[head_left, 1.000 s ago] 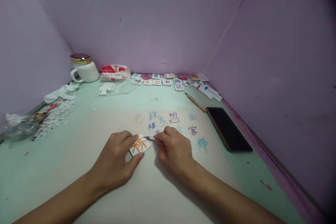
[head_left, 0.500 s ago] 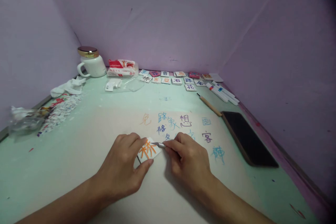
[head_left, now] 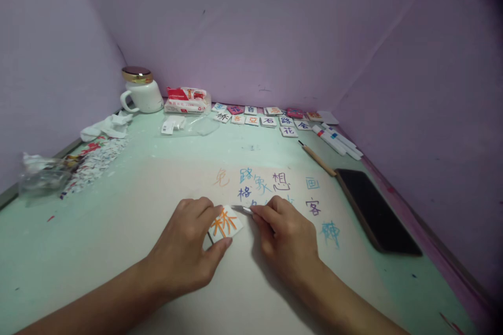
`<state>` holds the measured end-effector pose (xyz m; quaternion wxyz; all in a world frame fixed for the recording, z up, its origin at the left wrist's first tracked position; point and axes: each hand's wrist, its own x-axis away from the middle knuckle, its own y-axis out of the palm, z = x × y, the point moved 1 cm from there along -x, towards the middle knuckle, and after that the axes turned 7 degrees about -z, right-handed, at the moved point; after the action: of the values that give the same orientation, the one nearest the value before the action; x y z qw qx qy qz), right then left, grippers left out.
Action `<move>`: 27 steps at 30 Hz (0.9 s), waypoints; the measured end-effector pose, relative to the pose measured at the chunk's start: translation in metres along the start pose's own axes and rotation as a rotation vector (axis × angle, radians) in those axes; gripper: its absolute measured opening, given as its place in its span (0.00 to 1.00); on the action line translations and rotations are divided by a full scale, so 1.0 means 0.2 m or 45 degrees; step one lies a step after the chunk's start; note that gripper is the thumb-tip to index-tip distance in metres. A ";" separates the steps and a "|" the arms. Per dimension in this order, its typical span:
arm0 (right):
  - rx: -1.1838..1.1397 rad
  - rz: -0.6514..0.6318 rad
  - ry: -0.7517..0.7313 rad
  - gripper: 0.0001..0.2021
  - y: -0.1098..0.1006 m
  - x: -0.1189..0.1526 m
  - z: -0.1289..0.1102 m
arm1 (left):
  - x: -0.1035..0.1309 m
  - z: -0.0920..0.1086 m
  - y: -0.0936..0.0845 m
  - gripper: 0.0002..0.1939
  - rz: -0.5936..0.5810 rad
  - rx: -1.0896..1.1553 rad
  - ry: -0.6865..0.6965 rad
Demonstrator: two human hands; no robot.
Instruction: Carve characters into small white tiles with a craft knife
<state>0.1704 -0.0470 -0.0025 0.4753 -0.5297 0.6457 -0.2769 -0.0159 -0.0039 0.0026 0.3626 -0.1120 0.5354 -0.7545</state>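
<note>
Pinching the white tile [head_left: 234,228] at lower centre, the left hand [head_left: 183,246] has its grip closed on it, thumb along the near edge and fingertips by the far one, which seems meant to steady the piece and leave most of its orange character uncovered. From the other side, the right hand [head_left: 288,235] has its grip closed around a slim knife [head_left: 247,210], held low like a pencil, probably for fine control; its blade points left to the tile's upper corner, though whether it touches cannot be told. Just beyond, coloured writing [head_left: 313,207] marks the table [head_left: 157,141]. Right of that, a phone [head_left: 377,214] lies face up, a wooden-handled tool [head_left: 318,160] just beside its upper end, likely within easy reach. At left, a plastic bag [head_left: 43,180] lies near pale scraps [head_left: 98,159], apart from the hands. Farther back, markers [head_left: 330,138] lie together beside rows of lettered tiles [head_left: 268,121], spread perhaps so the characters can be read, while a red-and-white packet [head_left: 187,100] and a lidded mug [head_left: 145,97] stand near the wall [head_left: 236,36], upper left.
</note>
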 end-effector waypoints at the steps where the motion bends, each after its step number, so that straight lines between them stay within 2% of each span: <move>1: 0.000 0.017 0.013 0.13 0.00 0.00 0.00 | 0.00 0.00 0.00 0.11 -0.004 0.004 0.001; 9: -0.148 -0.074 -0.042 0.12 -0.02 0.01 0.02 | 0.00 0.00 -0.01 0.13 -0.022 0.025 0.011; 20: -0.114 -0.077 -0.053 0.12 -0.02 0.00 0.04 | 0.00 -0.03 -0.01 0.18 -0.121 0.106 -0.002; 27: -0.092 -0.068 -0.073 0.12 -0.03 0.00 0.05 | 0.00 -0.04 0.00 0.18 -0.113 0.132 0.005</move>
<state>0.1825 -0.0473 -0.0017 0.4666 -0.5713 0.6269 -0.2508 -0.0211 0.0015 -0.0005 0.3329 -0.1150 0.4907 -0.7969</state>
